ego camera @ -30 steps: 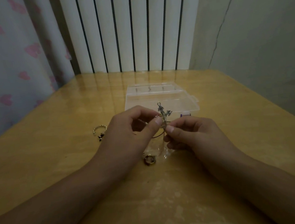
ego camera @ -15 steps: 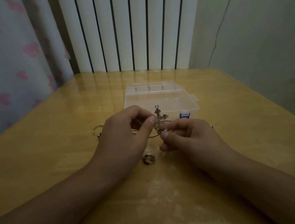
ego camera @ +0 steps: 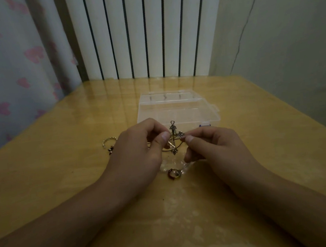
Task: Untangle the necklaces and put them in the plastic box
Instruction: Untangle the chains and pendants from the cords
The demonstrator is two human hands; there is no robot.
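— Holding, both of them. The left hand pinches the cross pendant between thumb and forefinger, at its left arm and shaft. The right hand pinches the cross's right arm between thumb and curled forefinger.

— Where does the pendant sit relative to the hands?

— Between them, upright, raised above the wooden table. Its loop end points away from the person, toward the plastic box; its foot hangs down between the two thumbs.

— And the cord?

— A thin dark cord runs across behind the cross, from under the left fingers toward the right hand. Whether it is knotted, I cannot tell; the light is dim.

— The box?

— Clear, lid shut as far as I can see, on the table just beyond the hands, a small blue piece at its near right corner.

— Other items noted?

— A ring on the table between the wrists, resting at the edge of something clear and glossy. A pale beaded ring just left of the left hand, something small and dark beside it. White radiator behind the table, heart-print curtain at left.
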